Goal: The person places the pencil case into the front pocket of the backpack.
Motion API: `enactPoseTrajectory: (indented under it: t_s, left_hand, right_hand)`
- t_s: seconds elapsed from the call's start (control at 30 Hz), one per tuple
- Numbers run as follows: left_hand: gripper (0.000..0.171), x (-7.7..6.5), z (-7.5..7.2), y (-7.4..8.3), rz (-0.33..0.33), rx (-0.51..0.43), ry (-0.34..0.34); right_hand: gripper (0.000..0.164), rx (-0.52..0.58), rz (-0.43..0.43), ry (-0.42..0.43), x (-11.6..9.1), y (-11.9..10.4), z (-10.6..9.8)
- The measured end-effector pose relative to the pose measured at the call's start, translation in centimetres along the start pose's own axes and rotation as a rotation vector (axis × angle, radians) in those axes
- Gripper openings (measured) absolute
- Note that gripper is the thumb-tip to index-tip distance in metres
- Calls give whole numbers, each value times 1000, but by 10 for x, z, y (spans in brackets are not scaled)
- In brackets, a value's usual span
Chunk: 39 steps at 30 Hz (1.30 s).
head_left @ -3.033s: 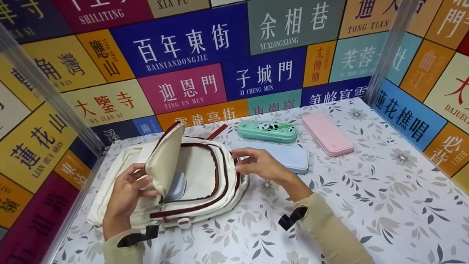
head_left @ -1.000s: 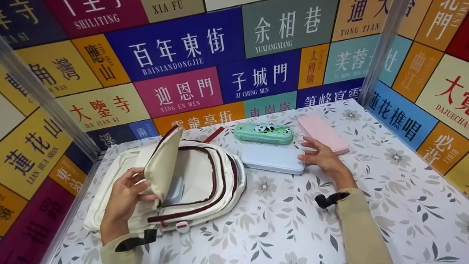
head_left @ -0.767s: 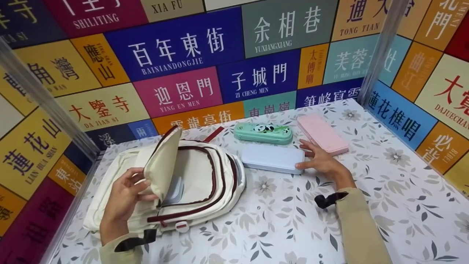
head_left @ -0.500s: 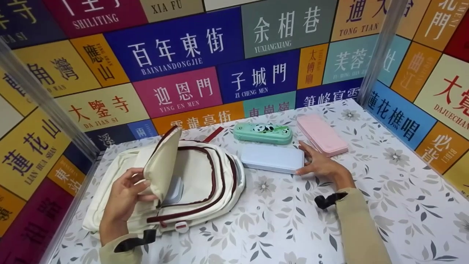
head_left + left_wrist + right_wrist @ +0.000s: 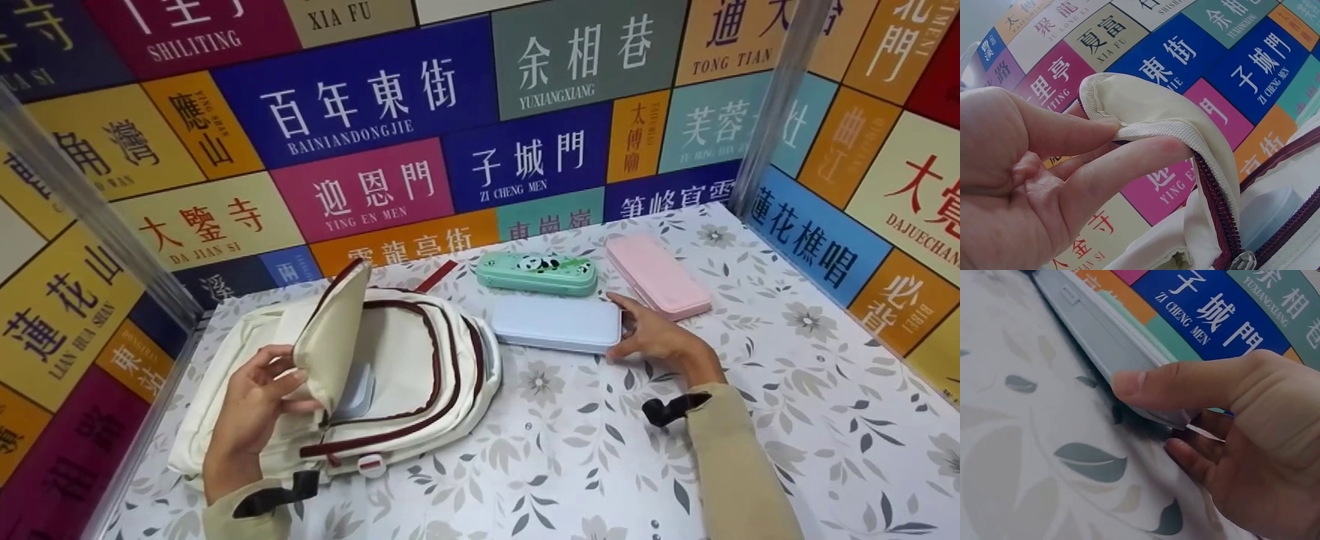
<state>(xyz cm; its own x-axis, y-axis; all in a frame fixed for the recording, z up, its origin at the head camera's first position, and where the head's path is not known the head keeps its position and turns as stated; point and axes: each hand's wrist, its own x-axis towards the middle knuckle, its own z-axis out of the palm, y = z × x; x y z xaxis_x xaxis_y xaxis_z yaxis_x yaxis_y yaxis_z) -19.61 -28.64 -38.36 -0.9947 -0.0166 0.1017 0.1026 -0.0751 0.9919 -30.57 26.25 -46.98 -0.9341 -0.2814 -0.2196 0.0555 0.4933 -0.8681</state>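
Observation:
A cream backpack [image 5: 465, 420] with dark red zips lies on its back, its front pocket unzipped. My left hand [image 5: 251, 412] pinches the zip edge of the raised pocket flap [image 5: 337, 337] between thumb and fingers, as the left wrist view shows up close. A pale blue item [image 5: 358, 390] sits inside the pocket, partly hidden by the flap. To the right of the bag lies a light blue pencil case [image 5: 555, 322]. My right hand [image 5: 664, 337] grips its right end; in the right wrist view the thumb [image 5: 1129, 384] presses its near long side.
A green panda pencil case [image 5: 536, 274] lies just behind the light blue one. A pink pencil case [image 5: 660, 276] is at the back right, close to my right hand. Sign-printed walls [image 5: 360, 105] enclose the flower-patterned table [image 5: 540, 465] at the back and sides.
My right hand has left the backpack's edge, moved right, and closed round the end of the light blue pencil case. My left hand keeps holding the flap.

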Motion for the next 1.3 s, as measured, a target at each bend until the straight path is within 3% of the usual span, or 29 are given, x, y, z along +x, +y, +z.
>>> enactPoseTrajectory:
  t_s: [0.3, 0.4, 0.47, 0.57, 0.67, 0.83, 1.13, 1.3]
  left_hand:
    - [30, 0, -1, -1, -15, 22, 8]
    - [33, 1, -1, -1, 0, 18, -4]
    - [34, 1, -1, -2, 11, 14, -8]
    - [34, 1, -1, -2, 25, 3, -19]
    - [33, 1, -1, -2, 28, 0, -22]
    - [32, 0, -1, -2, 13, 17, -11]
    - [33, 0, -1, -1, -5, 33, -1]
    - [30, 0, -1, -2, -7, 40, 4]
  right_hand:
    - [114, 84, -20, -3, -4, 2, -11]
    - [112, 201, -54, -30, -5, 6, -14]
    - [110, 337, -65, -60, -6, 8, -15]
    - [104, 528, -38, -64, -7, 10, -15]
    - [94, 651, -26, -53, -8, 12, -14]
    - [82, 732, -24, -56, -6, 14, -12]
    - [91, 816, 146, 38, 0, 4, -11]
    - [94, 791, 162, 44, 0, 0, -11]
